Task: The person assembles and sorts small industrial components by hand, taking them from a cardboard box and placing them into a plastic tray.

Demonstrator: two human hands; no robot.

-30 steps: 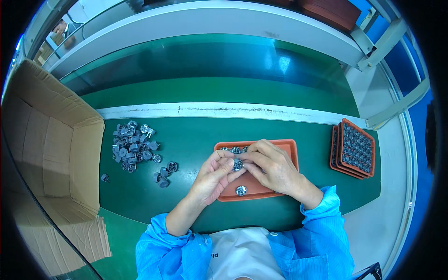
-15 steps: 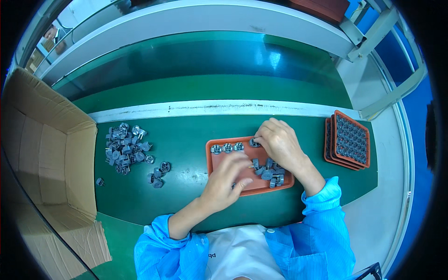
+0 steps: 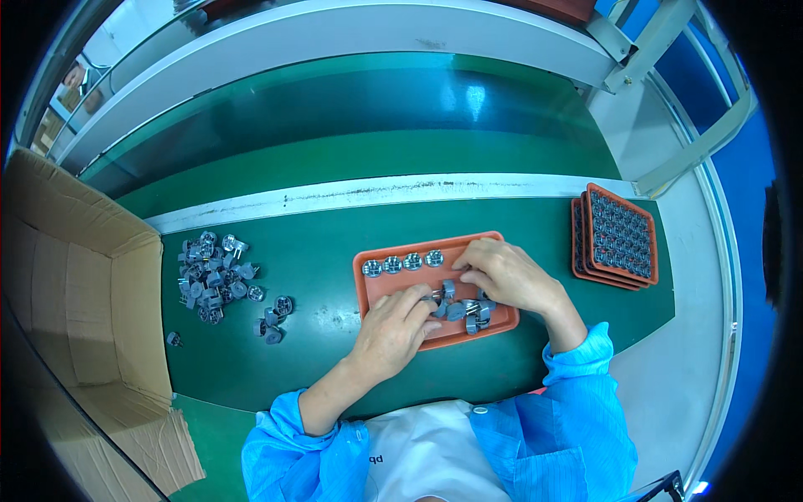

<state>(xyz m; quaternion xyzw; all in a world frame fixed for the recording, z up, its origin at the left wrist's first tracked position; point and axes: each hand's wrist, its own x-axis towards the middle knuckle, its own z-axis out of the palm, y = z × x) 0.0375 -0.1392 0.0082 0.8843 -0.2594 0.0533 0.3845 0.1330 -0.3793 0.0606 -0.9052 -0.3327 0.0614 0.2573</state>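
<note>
A shallow orange tray (image 3: 389,285) lies on the green worktop. Along its far edge, several round grey parts (image 3: 392,264) with shiny metal tops stand in a row. Loose grey parts with metal pins (image 3: 456,311) lie jumbled in the tray's near right portion. My left hand (image 3: 391,328) reaches over the tray's left side, its fingertips closed on a grey round part (image 3: 430,299), mostly hidden by the fingers. My right hand (image 3: 508,274) hovers over the right of the tray beyond the loose parts, thumb and forefinger slightly apart, with nothing visible between them.
At left, a heap of similar grey parts (image 3: 213,276) lies beside a small cluster (image 3: 273,320) and a single part (image 3: 174,339). An open cardboard box (image 3: 79,284) stands at the far left. Stacked orange trays (image 3: 655,251) full of parts stand at right. A white rail (image 3: 385,188) crosses behind.
My right hand has let go of a grey part, now in the row, and drawn back nearer. My left hand has closed on a part among the loose ones. The view has shifted slightly.
</note>
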